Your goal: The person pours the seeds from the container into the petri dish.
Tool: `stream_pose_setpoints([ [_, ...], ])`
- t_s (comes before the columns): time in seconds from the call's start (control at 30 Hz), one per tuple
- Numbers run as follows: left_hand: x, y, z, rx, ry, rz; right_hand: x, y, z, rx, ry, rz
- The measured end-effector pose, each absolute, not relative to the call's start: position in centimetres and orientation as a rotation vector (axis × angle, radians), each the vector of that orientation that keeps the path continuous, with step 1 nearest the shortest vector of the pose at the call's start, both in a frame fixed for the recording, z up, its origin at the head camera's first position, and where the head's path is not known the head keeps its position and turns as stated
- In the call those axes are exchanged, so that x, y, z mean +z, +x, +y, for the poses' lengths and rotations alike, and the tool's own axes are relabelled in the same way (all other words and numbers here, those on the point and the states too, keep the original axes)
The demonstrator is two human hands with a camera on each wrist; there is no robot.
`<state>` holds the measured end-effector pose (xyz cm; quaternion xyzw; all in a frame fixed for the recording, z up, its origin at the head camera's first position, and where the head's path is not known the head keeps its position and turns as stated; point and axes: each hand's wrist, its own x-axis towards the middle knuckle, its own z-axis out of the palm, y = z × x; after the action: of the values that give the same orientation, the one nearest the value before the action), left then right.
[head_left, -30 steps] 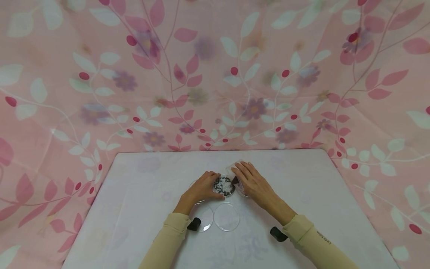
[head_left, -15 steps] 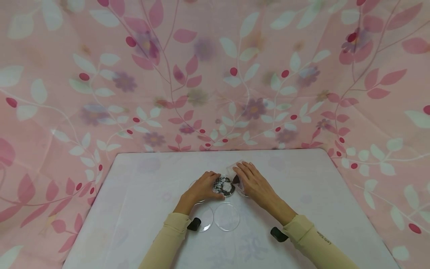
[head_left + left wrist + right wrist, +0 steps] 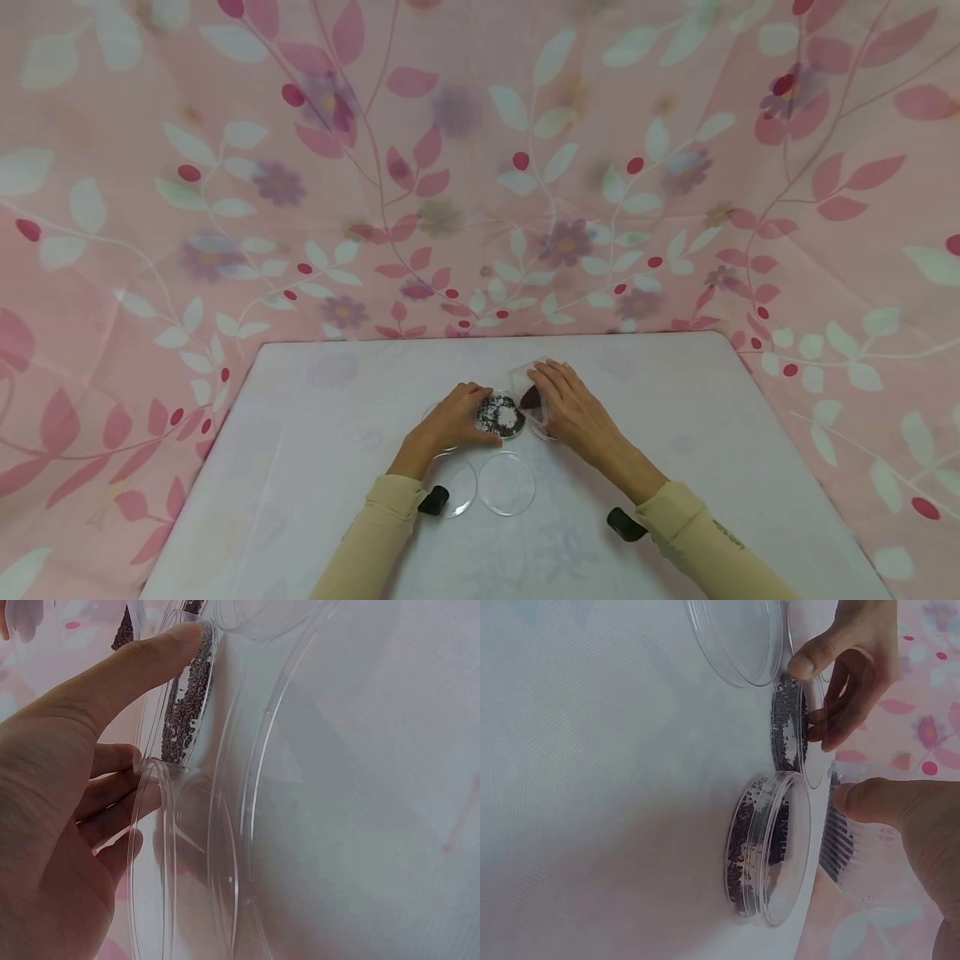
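My left hand grips a round clear petri dish on the table, thumb on the near side and fingers on the far side. Dark granules are spread in it, with white bare patches showing through. Just right of this dish, my right hand holds a clear ribbed plastic container, tilted, with the thumb on its near wall. Dark granules lie heaped in the container's low corner. Beneath it stands a second petri dish, also with dark granules inside, mostly hidden by my right hand in the head view.
Two clear round dishes or lids lie nearer me, one in front of the held dish and another by my left wrist. One more clear dish stands partly behind my left hand. A floral curtain hangs beyond the white table.
My right hand has tipped the container slightly back to the right, and more of its dark granules show. White patches in the held dish have shifted shape. My left hand stays put.
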<state>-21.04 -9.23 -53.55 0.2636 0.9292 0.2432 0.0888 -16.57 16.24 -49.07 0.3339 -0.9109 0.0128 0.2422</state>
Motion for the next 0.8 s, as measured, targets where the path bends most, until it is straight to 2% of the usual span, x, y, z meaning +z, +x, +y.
stream_pose_setpoints([
  [0.4, -53.8, -21.2, -9.2, 0.724, 0.779, 2.767, -49.3, -16.4, 17.4, 0.308, 0.835, -2.502],
  [0.8, -53.7, -21.0, -9.1, 0.736, 0.752, 2.757, -49.5, -15.5, 19.3, 0.725, 0.595, -2.545],
])
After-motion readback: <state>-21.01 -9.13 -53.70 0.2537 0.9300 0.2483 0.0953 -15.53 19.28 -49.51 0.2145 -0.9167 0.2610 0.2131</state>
